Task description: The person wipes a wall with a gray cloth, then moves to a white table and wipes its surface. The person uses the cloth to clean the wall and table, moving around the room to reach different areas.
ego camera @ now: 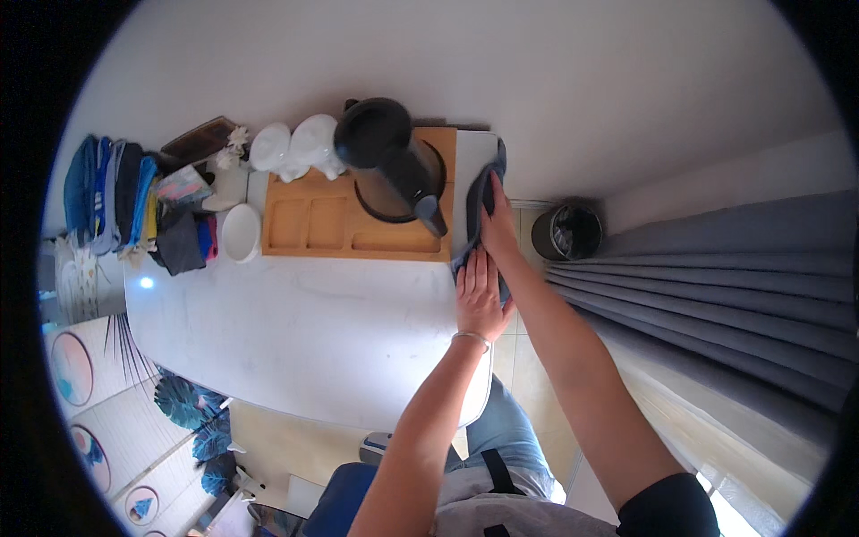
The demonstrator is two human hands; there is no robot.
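Observation:
A dark grey-blue cloth (478, 194) lies bunched along the right edge of the white table (302, 322), partly hanging over it. My right hand (498, 225) grips its upper part at the edge, fingers pointing towards the wall. Flat on the cloth's lower part rests my left hand (480, 295), fingers spread a little, with a bracelet at the wrist. Just left of the cloth sits a wooden tray (302, 252) with compartments, bearing a black electric kettle (396, 161).
White lidded ceramic pots (312, 144), a white bowl (241, 233), a flower vase (227, 188) and folded fabrics (111, 194) stand left. A waste bin (567, 231) and grey curtain (704, 248) are right. A wall runs behind the table.

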